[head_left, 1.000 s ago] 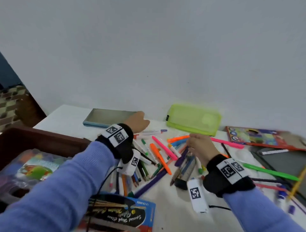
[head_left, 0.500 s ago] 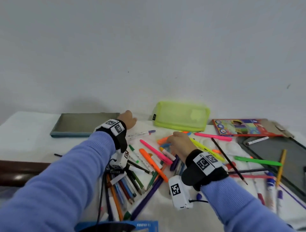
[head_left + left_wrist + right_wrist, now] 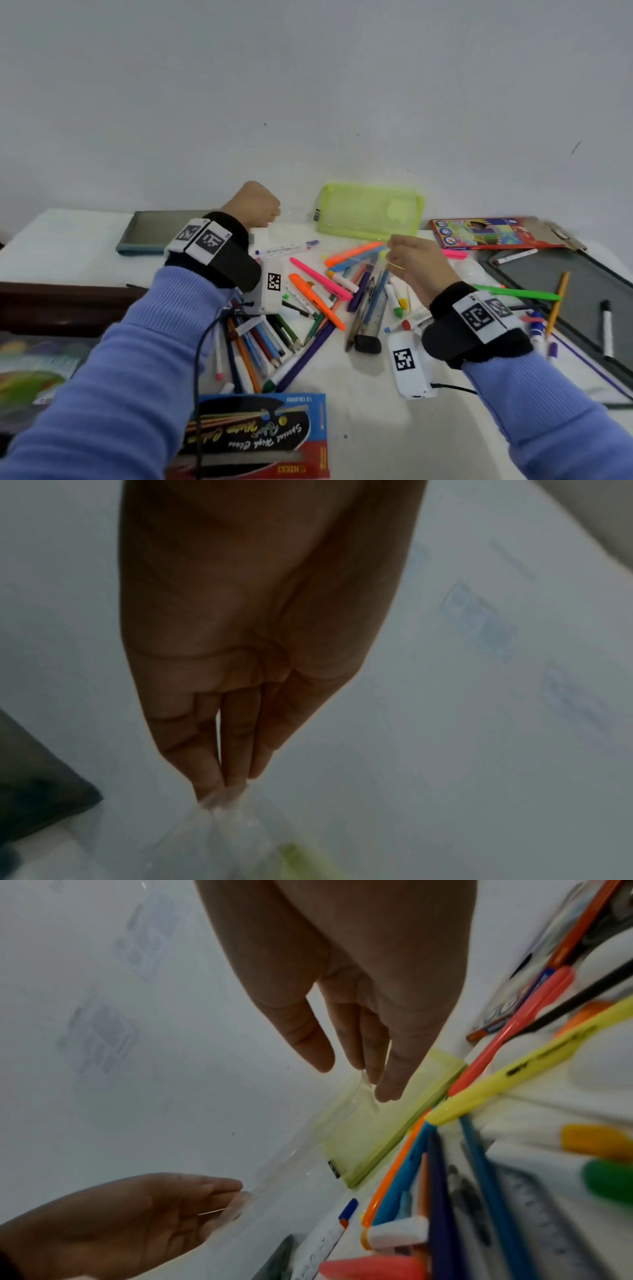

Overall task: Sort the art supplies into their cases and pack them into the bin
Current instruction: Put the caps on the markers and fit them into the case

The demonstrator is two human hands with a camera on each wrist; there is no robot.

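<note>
A clear plastic pouch (image 3: 294, 1148) is stretched in the air between my two hands. My left hand (image 3: 255, 205) pinches one end of the clear pouch (image 3: 232, 821) above the table's back edge. My right hand (image 3: 409, 255) pinches the other end with its fingertips (image 3: 388, 1093), over the pile of markers and highlighters (image 3: 329, 291). In the head view the pouch is nearly invisible. A lime-green pencil case (image 3: 370, 212) lies against the wall behind both hands. Coloured pencils (image 3: 260, 339) lie in a heap under my left wrist.
A dark brown bin (image 3: 61, 301) stands at the left with a colourful packet inside. A grey flat case (image 3: 154, 229) lies at the back left, a red crayon box (image 3: 486, 233) at the back right, a black board (image 3: 565, 291) at the right, and a watercolour box (image 3: 260, 435) near me.
Both hands have risen off the table. The left came up from beside the grey case, the right from the markers, and the clear pouch now hangs between them.
</note>
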